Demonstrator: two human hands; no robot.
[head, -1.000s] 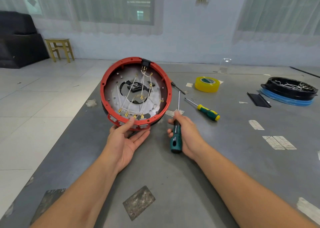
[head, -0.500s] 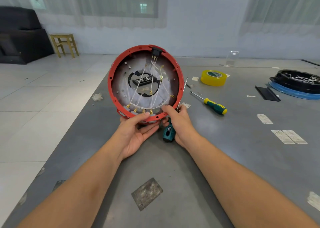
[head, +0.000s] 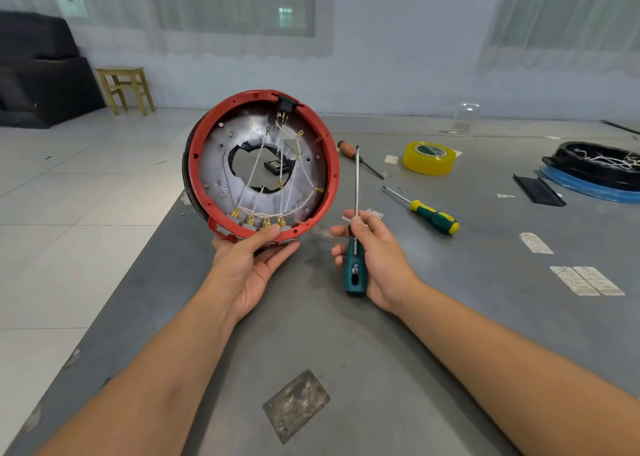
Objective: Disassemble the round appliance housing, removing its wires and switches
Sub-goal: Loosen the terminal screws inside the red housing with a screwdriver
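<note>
Left hand (head: 254, 261) cradles the round housing (head: 261, 164) from below at its 6 o'clock edge, thumb curled over the red rim, fingers underneath. Housing is tipped up on edge, open face twd the camera, lifted off the grey table (head: 450, 317) near its left side. Shape: shallow ring, red plastic rim w/ small screw holes, dull silvery metal plate inside w/ a jagged-edged central opening. Thin white wires (head: 258, 175) run roughly 12-to-6 across the plate, ending in brass terminals on grey switches (head: 258, 225) along the bottom. Black socket (head: 286, 103) sits at 12 o'clock on the rim.

Right hand (head: 375, 258) grips a green-handled screwdriver (head: 355, 241), fingers wrapped round the handle; long axis near vertical, steel shaft pointing up to 12, just beside the housing at its 3 o'clock, not touching.

On the table at 1–3 o'clock from the housing: wood-handled screwdriver (head: 360, 159), green-yellow screwdriver (head: 424, 211), glossy yellow tape roll (head: 429, 157), flat black strip (head: 538, 190), black round tray w/ white wires on a blue ring (head: 599, 170).
</note>
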